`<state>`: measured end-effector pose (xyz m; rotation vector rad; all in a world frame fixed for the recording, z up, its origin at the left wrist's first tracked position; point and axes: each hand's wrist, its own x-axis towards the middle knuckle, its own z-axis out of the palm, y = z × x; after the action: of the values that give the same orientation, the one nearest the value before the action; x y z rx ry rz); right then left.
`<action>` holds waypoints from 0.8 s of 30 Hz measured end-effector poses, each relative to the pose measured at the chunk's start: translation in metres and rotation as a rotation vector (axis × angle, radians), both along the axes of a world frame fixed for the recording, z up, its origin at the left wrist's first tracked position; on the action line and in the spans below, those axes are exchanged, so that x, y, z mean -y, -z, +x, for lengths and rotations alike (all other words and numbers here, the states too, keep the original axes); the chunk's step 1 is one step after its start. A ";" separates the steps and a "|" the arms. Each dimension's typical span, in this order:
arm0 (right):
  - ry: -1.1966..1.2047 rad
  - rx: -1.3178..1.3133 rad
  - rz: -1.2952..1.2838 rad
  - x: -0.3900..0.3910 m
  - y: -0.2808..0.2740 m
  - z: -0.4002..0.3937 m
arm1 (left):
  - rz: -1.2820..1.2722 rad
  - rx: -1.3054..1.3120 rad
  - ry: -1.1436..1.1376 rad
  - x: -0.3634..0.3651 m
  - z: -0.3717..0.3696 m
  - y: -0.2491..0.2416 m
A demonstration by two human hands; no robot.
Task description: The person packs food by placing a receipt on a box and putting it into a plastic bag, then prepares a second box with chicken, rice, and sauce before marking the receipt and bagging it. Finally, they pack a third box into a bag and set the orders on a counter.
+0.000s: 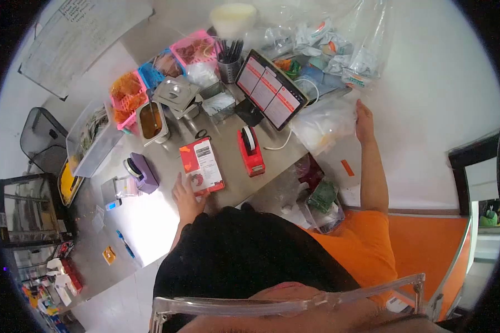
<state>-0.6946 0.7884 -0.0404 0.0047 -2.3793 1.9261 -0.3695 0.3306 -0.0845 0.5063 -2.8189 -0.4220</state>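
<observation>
My left hand (pixel 188 198) is open at the near left corner of a flat red and white packet (pixel 204 166) with a printed label on the metal counter. Its fingers are spread, and the thumb lies by the packet's near edge. Out to the right, my right hand (pixel 364 121) is closed at the edge of a clear plastic bag (pixel 325 123) with pale contents; its fingertips are partly hidden. A red tape dispenser (pixel 251 152) stands to the right of the packet. Black-handled scissors (pixel 202 134) lie just beyond it.
A tablet (pixel 272 89) on a stand faces me. Steel containers (pixel 153 123) and pink baskets (pixel 129 91) line the back. A purple tape dispenser (pixel 143 173) stands left, near a blue pen (pixel 125 244). Below the counter's right edge sits a clear bin (pixel 322 213) with wrappings.
</observation>
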 end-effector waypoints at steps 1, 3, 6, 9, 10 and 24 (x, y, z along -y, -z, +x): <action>-0.022 -0.014 0.052 -0.004 -0.003 0.001 | -0.006 -0.022 0.037 0.002 -0.001 -0.002; -0.205 -0.076 0.426 -0.004 -0.009 0.008 | -0.019 -0.044 0.097 0.003 -0.001 -0.005; -0.303 -0.218 0.910 0.022 -0.046 0.051 | -0.029 -0.058 0.143 0.005 -0.003 -0.011; -0.356 -0.353 1.289 0.028 -0.048 0.068 | -0.004 -0.073 0.146 0.005 0.004 -0.011; -0.378 -0.393 1.402 0.027 -0.038 0.068 | 0.009 -0.081 0.147 0.007 0.006 -0.009; -0.050 -0.806 0.586 0.118 -0.241 0.146 | 0.250 -0.283 0.505 0.001 -0.013 -0.098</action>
<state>-0.5485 0.6707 0.2009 0.7210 -2.2158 0.8790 -0.3820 0.3300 0.0134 -0.2246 -2.5989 -0.8718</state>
